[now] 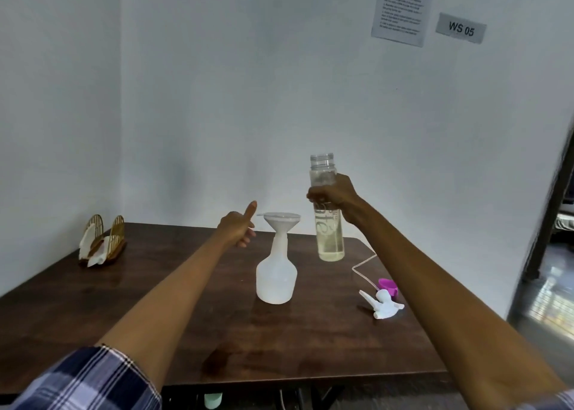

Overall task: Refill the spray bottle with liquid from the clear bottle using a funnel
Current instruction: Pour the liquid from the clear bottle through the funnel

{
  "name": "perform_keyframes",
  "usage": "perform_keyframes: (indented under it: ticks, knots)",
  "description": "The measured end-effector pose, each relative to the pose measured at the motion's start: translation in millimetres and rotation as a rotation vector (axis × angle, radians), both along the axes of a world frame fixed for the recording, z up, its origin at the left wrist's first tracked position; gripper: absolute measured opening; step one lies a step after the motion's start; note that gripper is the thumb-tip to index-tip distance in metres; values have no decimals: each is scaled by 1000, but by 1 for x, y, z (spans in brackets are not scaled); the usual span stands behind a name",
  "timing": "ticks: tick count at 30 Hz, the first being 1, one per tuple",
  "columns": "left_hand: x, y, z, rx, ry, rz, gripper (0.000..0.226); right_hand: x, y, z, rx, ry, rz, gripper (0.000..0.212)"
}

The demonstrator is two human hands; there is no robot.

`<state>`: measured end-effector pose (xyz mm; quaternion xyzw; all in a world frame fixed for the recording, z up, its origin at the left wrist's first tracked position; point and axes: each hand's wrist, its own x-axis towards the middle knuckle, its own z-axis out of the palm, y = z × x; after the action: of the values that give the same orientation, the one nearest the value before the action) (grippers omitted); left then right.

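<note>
Right hand grips clear bottle, uncapped, upright, right of funnel seated in spray bottle. Left hand beside funnel, holding nothing. Risk: fast tilt overshoots funnel, spills.

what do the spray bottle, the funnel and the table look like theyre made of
Spray bottle: probably plastic, matte and milky; light passes through but its contents stay blurred.
Funnel: likely the same white plastic, thin-walled and dull, seated in the bottle's neck.
Table: dark brown wood or wood-look laminate; grain streaks show, with a soft sheen. Which one cannot be told.
</note>
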<state>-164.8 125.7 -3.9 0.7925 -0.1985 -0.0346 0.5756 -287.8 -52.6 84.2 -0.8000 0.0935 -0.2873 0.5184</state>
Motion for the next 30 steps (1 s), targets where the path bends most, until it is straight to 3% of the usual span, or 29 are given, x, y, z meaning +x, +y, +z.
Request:
perform_keyframes:
  ticks: [7,14,22,30]
  knots:
    - [0,-15,-2,-205,103,5,58,15,-25,-31,-168,98,-58,24]
    - [-3,-23,7,-218,82,-51,28,23,-35,-54,-399,222,-125,26]
    - [-1,-27,5,-260,119,-5,29,21,-38,-56,-663,327,-130,43]
    - [-4,-32,6,-243,42,58,29,30,-45,-49,-802,392,-168,33]
